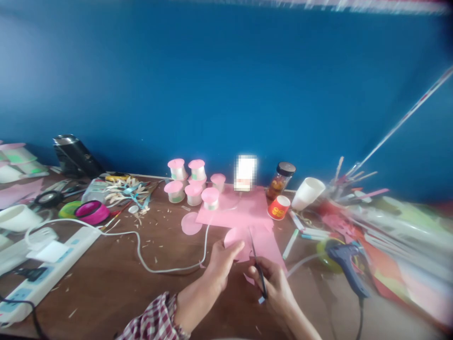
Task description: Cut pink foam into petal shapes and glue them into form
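My left hand (pixel 223 264) pinches a piece of pink paper (pixel 233 237) with a rounded edge, thumb on top. Scissors (pixel 260 274) with dark handles sit in my right hand (pixel 274 283), their blades pointing away from me beside the held paper. More pink paper (pixel 264 241) lies under and just beyond both hands. To the left on the table is a pink paper disc (pixel 191 223). Several small white cups topped with pink discs (pixel 211 198) stand grouped behind it.
A white cable (pixel 155 271) runs from a power strip (pixel 71 264) toward a lit, blurred-out screen (pixel 245 172). On the right are a red paper cup (pixel 279 208), a jar (pixel 281 179), a white cup (pixel 307 193), markers (pixel 290 244) and a glue gun (pixel 348 269). Paper scraps litter the brown table.
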A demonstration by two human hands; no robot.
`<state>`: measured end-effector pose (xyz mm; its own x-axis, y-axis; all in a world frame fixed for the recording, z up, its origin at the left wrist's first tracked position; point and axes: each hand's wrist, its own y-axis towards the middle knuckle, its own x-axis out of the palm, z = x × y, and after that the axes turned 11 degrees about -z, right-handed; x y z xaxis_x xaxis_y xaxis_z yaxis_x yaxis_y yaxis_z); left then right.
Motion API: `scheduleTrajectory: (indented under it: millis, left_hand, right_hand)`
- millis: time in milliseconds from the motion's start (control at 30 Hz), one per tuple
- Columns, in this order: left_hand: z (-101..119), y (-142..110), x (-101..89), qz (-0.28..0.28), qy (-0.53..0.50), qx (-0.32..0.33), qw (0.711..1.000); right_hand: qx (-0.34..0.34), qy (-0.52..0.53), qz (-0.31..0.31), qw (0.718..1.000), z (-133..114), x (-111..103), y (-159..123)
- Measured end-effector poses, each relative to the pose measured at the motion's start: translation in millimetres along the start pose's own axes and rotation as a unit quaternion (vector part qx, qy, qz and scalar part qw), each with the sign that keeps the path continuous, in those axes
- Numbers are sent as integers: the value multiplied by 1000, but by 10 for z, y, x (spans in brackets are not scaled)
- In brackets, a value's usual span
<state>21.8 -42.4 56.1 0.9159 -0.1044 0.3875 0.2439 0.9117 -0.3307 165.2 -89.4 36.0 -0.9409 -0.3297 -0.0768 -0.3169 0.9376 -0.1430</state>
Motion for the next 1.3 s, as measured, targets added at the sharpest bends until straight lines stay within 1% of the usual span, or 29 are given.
scheduleTrajectory:
  millis: [67, 167, 267, 367, 467, 600, 700, 833, 933, 1033, 1133, 1300]
  left_hand:
    - [16, -15, 7, -9, 11, 6, 1000]
    - [52, -47, 35, 2, 27, 9, 1000]
    - [71, -70, 54, 4, 22, 16, 1000]
    - [46, -68, 38, -16, 16, 19, 1000]
    - [-2, -48, 8, -29, 13, 21, 999]
    - [-27, -30, -4, -21, 18, 23, 999]
    - [0, -40, 10, -21, 20, 22, 999]
    - [51, -66, 46, -4, 24, 15, 1000]
    - [65, -68, 64, 1, 25, 11, 1000]
    - [62, -59, 69, 7, 26, 8, 1000]
    - [62, -60, 72, 8, 19, 4, 1000]
    - [53, -55, 54, 2, 19, 9, 1000]
  right_hand:
    - [10, 13, -4, 1000, 10, 8, 1]
    - [24, 35, -6, 999, 10, 17, 3]
    - [19, 39, -8, 999, -21, 15, 9]
    - [20, 36, -10, 999, -55, 10, 15]
    - [22, 41, 0, 999, -59, 4, 17]
    - [26, 33, -7, 999, -35, -17, 16]
    - [17, 23, -8, 1000, -35, -35, 14]
    - [4, 10, -8, 1000, -65, -41, 10]
    - [-4, 1, 6, 1000, -86, -36, 5]
    - [0, -1, 4, 1000, -94, -39, 1]
    - [8, 1, -10, 1000, -89, -49, 2]
    - [0, -2, -10, 1000, -72, -61, 0]
